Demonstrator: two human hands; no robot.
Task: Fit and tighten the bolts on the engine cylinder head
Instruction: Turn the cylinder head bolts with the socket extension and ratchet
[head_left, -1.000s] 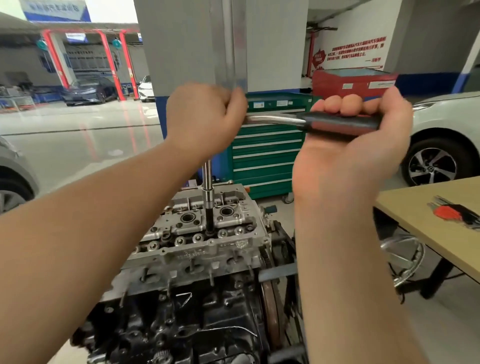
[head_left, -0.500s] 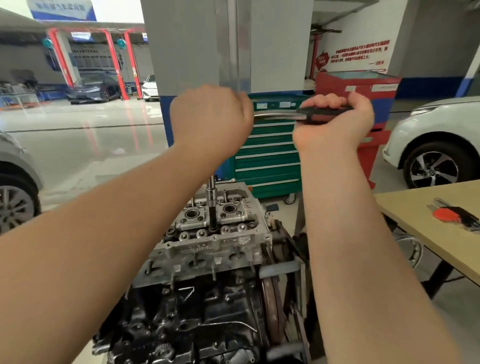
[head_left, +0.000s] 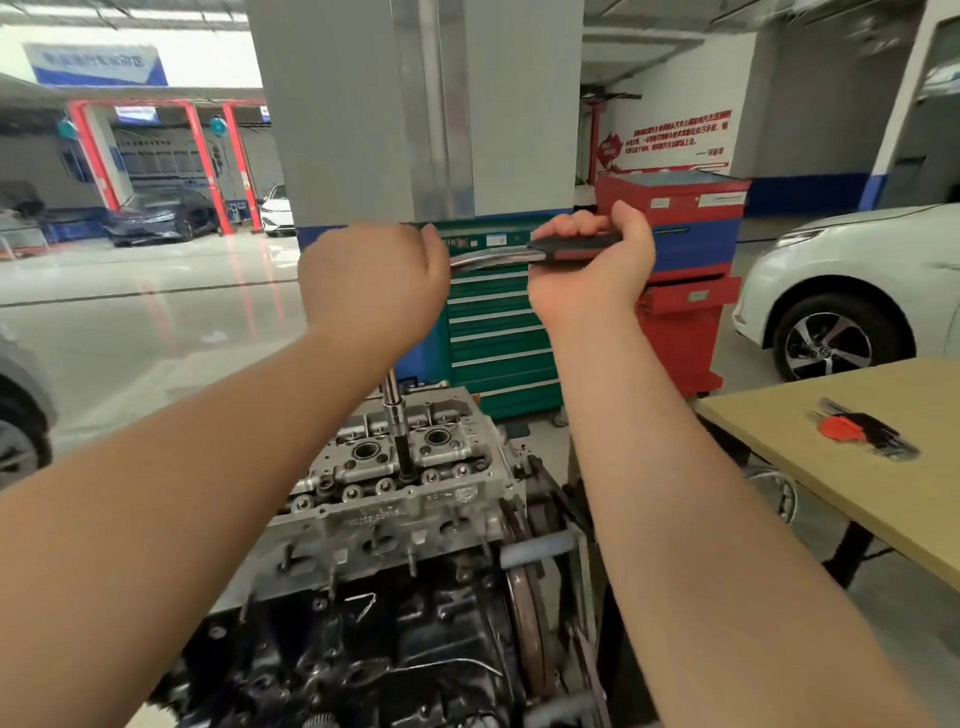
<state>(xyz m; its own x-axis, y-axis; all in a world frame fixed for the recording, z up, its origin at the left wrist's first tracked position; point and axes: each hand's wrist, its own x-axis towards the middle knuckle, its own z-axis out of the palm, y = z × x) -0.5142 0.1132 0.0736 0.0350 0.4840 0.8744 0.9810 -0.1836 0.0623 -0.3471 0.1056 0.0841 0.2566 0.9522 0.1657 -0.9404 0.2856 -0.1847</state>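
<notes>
Grey aluminium cylinder head (head_left: 395, 493) atop black engine block (head_left: 363, 660), chrome extension bar (head_left: 397, 431) standing upright in it. Above: left hand (head_left: 371, 283) fisted over ratchet head; right hand (head_left: 592, 265) gripping black-handled ratchet wrench (head_left: 530, 252), wrist raised. Right of head: tan wooden table (head_left: 852, 467).

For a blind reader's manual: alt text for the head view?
Two hands work a ratchet wrench above a grey metal cylinder head: left hand grips its head, right hand its black handle, the extension bar reaching down into the head.
</notes>
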